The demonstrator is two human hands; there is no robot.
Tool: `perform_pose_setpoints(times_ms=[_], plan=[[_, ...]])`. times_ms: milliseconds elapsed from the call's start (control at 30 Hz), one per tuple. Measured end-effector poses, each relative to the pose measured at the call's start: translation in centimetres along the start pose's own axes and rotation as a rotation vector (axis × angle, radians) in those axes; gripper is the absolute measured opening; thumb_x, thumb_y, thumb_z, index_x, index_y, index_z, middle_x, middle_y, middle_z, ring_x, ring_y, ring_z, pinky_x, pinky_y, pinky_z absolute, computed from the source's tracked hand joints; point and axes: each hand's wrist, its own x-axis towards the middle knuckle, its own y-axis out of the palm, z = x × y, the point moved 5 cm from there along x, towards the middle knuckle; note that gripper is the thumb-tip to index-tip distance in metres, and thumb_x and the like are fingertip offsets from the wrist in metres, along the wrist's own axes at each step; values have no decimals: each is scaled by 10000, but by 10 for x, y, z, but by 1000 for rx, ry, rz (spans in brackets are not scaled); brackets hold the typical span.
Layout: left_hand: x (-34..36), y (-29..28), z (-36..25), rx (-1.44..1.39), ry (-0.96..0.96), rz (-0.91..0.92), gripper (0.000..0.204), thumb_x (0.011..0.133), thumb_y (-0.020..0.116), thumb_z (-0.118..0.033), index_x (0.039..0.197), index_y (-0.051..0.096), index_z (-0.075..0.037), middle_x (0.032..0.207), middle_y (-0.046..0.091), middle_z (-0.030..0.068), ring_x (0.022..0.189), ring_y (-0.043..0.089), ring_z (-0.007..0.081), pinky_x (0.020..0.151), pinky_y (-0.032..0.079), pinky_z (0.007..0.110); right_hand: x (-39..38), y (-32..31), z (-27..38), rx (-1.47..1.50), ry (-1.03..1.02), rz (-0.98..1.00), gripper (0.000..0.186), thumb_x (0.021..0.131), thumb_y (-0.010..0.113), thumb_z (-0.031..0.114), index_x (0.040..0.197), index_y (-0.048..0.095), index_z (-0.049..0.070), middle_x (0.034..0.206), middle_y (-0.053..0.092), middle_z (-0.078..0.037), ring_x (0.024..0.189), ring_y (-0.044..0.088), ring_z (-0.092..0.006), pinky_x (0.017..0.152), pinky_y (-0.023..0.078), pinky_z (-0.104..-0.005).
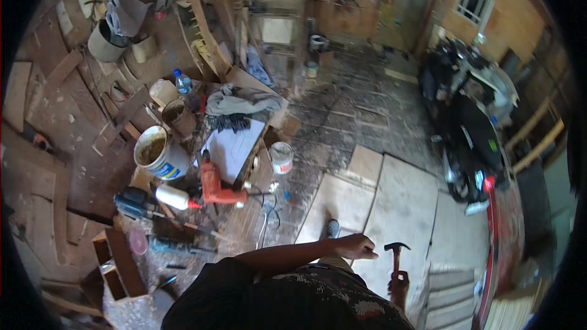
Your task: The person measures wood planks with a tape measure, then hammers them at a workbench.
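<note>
In front of my body, my right hand (398, 287) is wrapped round the handle of a claw hammer (396, 261). The hammer stands upright, with its dark metal head at the top. My left hand (357, 247) reaches across to the right with its fingers curled closed. Whatever it may hold is too small or hidden to make out. A gap separates this hand from the hammer. Pale wooden boards (400, 208) lie on the floor beyond both hands, and part of a shoe (332, 227) shows below my left hand.
A cluttered workbench on the left carries a red power drill (215, 184), a white glue bottle (173, 197), a bucket (161, 153), a water bottle (182, 82) and a grey cloth (241, 101). A white tub (281, 157) stands at its right side. A motorcycle (468, 122) is parked at the right.
</note>
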Motion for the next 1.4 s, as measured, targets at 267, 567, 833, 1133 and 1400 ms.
perform_pose_setpoints(times_ms=[267, 567, 833, 1133, 1400], plan=[[65, -276, 157, -620, -345, -851, 507, 883, 679, -416, 1201, 523, -53, 980, 614, 33, 666, 576, 100, 515, 474, 263, 219, 272, 425, -401, -888, 507, 257, 922, 563, 118, 1175, 554, 70, 708, 618, -105, 595, 566, -189, 545, 428, -342], [-96, -518, 213, -511, -470, -1832, 204, 886, 653, -190, 898, 627, 13, 805, 639, 31, 685, 547, 113, 608, 424, 281, 266, 560, 617, -492, -1160, 1494, 488, 894, 660, 205, 1321, 481, 48, 1127, 589, -190, 948, 632, -315, 834, 494, -415], [-204, -613, 211, 145, -1545, -1660, 319, 842, 596, -386, 1060, 665, -165, 977, 693, 176, 946, 648, 401, 792, 507, 493, 543, 676, 593, -764, -799, 1293, 368, 858, 694, 306, 1092, 646, 27, 989, 680, -126, 884, 643, -223, 780, 510, -355], [-222, -587, 289, -22, -1990, -1526, 401, 925, 478, -450, 1215, 596, -200, 1181, 630, 155, 1119, 571, 389, 898, 460, 537, 575, 845, 678, -955, -561, 1579, 313, 867, 707, 290, 1043, 654, 36, 849, 680, -92, 675, 632, -151, 656, 519, -321], [-220, -574, 331, 125, -2139, -1242, 415, 917, 460, -344, 1302, 546, -214, 1320, 523, 149, 1246, 467, 388, 1038, 324, 575, 421, 1064, 978, -92, -1203, 1636, 471, 908, 662, 311, 1267, 556, 25, 1106, 665, -127, 988, 646, -221, 820, 524, -342]])
